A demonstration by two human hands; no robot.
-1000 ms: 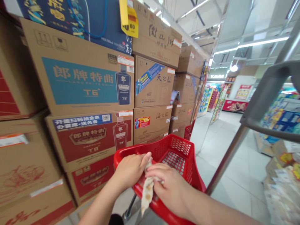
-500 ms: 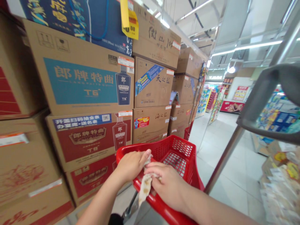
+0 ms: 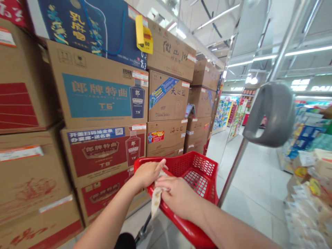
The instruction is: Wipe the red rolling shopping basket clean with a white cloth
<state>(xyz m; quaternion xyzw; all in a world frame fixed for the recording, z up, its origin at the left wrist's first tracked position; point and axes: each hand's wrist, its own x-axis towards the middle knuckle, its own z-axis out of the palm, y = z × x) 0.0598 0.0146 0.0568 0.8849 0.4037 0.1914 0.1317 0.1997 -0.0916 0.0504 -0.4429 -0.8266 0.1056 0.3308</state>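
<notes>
A red plastic shopping cart basket [image 3: 204, 166] with perforated walls sits tilted in the lower middle. My left hand [image 3: 150, 173] curls over its near rim, fingertips at the upper end of a white wipe. My right hand [image 3: 178, 195] is closed on the crumpled wipe [image 3: 155, 202] and presses it against the rim just beside the left. Brownish stains mark the wipe's loose end, which hangs over the outside. Most of my left fingers' undersides are hidden.
Stacked cardboard boxes [image 3: 103, 97] rise close on the left. A metal pole [image 3: 234, 169] with a grey loop handle [image 3: 269, 114] stands right of the basket. Tiled floor [image 3: 249, 193] runs along an aisle, and packaged goods [image 3: 311, 200] are piled at the right edge.
The view has shifted, and the grey handle appears farther left and turned. Both hands have slid slightly along the rim with the wipe, staying close together.
</notes>
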